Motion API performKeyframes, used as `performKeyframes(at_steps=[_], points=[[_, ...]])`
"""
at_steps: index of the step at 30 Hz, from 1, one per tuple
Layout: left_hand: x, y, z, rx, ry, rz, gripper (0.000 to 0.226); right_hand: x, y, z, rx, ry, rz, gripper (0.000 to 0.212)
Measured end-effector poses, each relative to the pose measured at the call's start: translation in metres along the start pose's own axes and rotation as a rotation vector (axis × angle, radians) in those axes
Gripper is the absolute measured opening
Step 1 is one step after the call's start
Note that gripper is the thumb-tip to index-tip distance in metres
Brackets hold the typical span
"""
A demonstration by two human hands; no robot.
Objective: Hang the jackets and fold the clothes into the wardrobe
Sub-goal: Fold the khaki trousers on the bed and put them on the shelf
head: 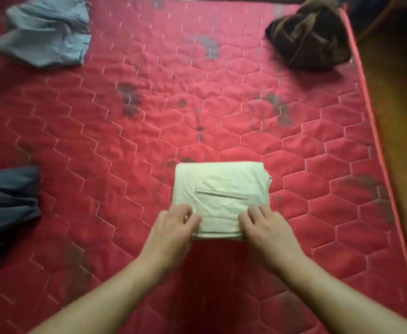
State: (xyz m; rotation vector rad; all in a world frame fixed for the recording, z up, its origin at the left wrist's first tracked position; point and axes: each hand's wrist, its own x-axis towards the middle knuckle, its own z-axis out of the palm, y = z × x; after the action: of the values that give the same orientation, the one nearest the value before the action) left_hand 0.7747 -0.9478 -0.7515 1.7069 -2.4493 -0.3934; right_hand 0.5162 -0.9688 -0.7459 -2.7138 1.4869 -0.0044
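Left hand (173, 225) and right hand (264, 225) grip the folded cream garment (221, 189) at its near corners, fingers curled, on the red mattress (149, 104). Brown clothing (311, 34) lies far ahead of the right hand.

Back from the grip, the left hand (173, 229) and right hand (267, 229) run into bare forearms (115, 292), unclothed as far as the view shows.

The mattress (149, 97) is red, quilted in pale hexagon stitching with dark grey blotches. The folded garment (219, 189) is cream. Crumpled clothes: light blue (45, 32), brown (311, 37), dark navy (7, 203).
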Motion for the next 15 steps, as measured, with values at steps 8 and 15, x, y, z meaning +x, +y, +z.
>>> performKeyframes(at_steps=[8, 15], points=[[-0.043, -0.024, 0.097, -0.013, -0.226, -0.117, 0.055, -0.041, -0.023, 0.093, 0.194, -0.234, 0.166, 0.041], [0.045, -0.036, 0.129, 0.1, -0.102, -0.209, 0.071, 0.047, 0.001, 0.138, 0.129, -0.223, 0.346, 0.085]])
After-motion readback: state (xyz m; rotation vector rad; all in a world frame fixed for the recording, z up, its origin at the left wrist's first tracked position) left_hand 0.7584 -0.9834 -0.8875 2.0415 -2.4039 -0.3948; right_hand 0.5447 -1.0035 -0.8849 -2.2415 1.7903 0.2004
